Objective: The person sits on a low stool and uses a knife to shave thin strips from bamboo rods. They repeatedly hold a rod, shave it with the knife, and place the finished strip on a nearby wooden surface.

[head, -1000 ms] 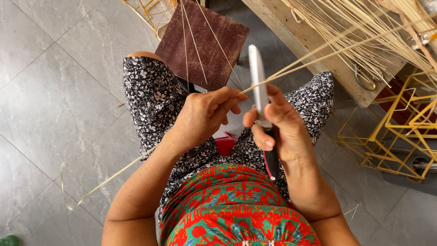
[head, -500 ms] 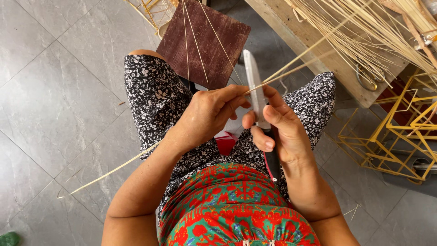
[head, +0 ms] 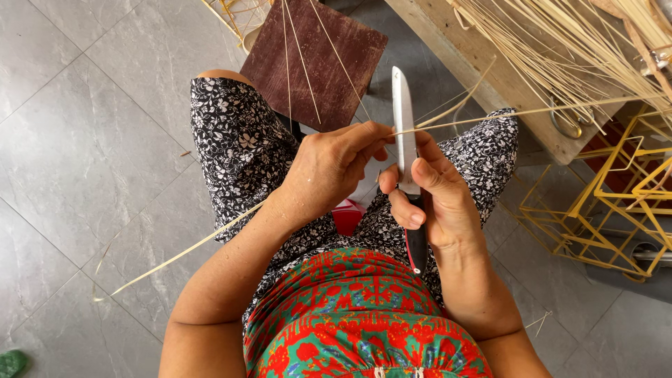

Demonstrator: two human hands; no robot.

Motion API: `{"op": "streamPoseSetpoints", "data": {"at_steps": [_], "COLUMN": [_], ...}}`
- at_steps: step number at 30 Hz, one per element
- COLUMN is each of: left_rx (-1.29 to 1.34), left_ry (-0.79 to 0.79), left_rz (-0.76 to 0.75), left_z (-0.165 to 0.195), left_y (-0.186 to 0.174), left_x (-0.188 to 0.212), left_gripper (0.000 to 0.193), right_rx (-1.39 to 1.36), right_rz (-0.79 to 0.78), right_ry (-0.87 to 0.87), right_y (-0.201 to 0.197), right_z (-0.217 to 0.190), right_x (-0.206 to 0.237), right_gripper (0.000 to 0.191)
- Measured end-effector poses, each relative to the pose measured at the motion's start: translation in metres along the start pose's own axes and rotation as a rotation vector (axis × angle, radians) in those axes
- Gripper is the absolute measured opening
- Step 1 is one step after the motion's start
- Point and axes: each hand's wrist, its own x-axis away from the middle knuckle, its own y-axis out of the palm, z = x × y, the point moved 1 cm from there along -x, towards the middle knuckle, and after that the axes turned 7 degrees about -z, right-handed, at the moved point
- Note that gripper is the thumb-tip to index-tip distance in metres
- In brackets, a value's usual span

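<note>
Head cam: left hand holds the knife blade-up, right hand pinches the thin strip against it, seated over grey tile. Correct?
Not quite: the hands are swapped. The head view shows the right hand gripping the knife with its blade pointing up, while the left hand pinches the thin strip against the blade. The rest holds: the person sits over grey tile.
</note>
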Motion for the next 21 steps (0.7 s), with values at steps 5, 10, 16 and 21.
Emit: {"op": "streamPoseSetpoints", "data": {"at_steps": [5, 10, 16, 21], "left_rx": [0.002, 0.041, 0.150, 0.085], "left_ry": [-0.025, -0.047, -0.113, -0.141], "left_rz": [0.006, 0.027, -0.099, -0.078], "left_z": [-0.001, 0.002, 0.004, 0.004], "left_y": [0.004, 0.007, -0.006, -0.005], "left_x": [-0.002, -0.005, -0.001, 0.000], "left_gripper": [0.024, 0.020, 0.029, 0.030], "right_rx": [0.014, 0.035, 0.055, 0.016], "right_rz": [-0.002, 0.027, 0.041, -0.011], "right_ry": [-0.025, -0.033, -0.016, 0.019], "right_y": [0.002, 0.007, 0.011, 0.005], "right_z": [0.004, 0.001, -0.011, -0.011], "right_x": [-0.002, -0.002, 0.003, 0.000], "right_gripper": [0.044, 0.046, 0.053, 0.056]}}
